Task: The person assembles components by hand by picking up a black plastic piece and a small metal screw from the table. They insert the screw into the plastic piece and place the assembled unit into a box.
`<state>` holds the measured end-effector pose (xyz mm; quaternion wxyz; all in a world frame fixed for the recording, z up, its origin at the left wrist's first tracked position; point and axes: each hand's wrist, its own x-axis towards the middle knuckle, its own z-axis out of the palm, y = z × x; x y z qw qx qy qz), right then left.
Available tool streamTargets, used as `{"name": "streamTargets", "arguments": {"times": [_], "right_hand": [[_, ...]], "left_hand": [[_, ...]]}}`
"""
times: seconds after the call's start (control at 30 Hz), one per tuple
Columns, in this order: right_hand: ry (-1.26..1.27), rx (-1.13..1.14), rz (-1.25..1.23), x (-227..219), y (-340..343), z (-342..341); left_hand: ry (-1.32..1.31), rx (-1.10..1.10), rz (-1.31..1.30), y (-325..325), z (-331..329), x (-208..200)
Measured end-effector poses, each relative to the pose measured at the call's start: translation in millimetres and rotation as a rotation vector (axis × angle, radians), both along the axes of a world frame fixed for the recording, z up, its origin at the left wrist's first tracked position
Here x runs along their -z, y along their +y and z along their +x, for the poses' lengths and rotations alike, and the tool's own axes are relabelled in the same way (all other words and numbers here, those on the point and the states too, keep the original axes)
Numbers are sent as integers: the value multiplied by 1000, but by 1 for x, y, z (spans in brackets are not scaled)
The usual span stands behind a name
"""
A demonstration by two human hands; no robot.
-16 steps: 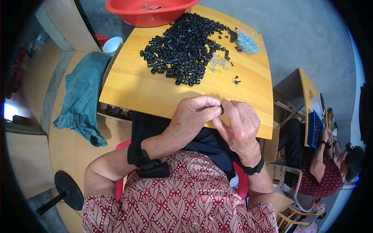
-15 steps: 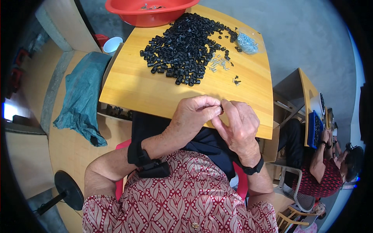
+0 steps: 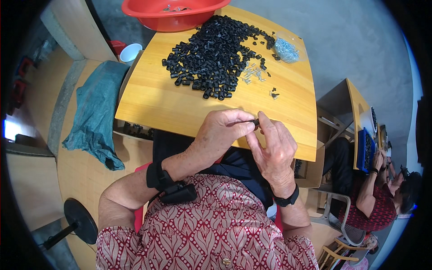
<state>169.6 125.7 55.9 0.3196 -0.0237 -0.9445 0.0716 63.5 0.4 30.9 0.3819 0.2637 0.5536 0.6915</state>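
Above the table's near edge, my left hand (image 3: 225,130) pinches a small black plastic fitting (image 3: 256,123) between thumb and forefinger. My right hand (image 3: 275,146) meets it from the other side, its curled forefinger and thumb around the piece. The fingers cover much of the fitting, so its exact shape is hidden. Farther up the table lies a big heap of similar black tubular fittings (image 3: 211,58). Beside the heap are loose silvery screws (image 3: 253,73), and a few tiny dark and silvery pieces (image 3: 274,93) sit nearer my right hand.
A clear bag of silvery screws (image 3: 286,50) rests at the wooden table's (image 3: 157,105) far right. Behind the heap stands a red basin (image 3: 175,20). A teal sack (image 3: 96,110) is on the left. At right, another person (image 3: 371,198) works by a blue tray (image 3: 365,150).
My right hand has shifted slightly left and its fingers have loosened, so more of the black fitting shows. The left hand has barely moved.
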Motion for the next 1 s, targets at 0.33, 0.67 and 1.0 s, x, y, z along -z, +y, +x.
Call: {"name": "streamTargets", "arguments": {"times": [0.33,0.67,1.0], "right_hand": [[-15,-75,-207,-15,5,3],[16,-112,-219,-19,3,5],[-48,-112,11,-21,4,8]], "left_hand": [[-18,-27,12,-1,5,-3],[247,-119,-3,-3,13,0],[213,-56,37,-3,10,3]]}}
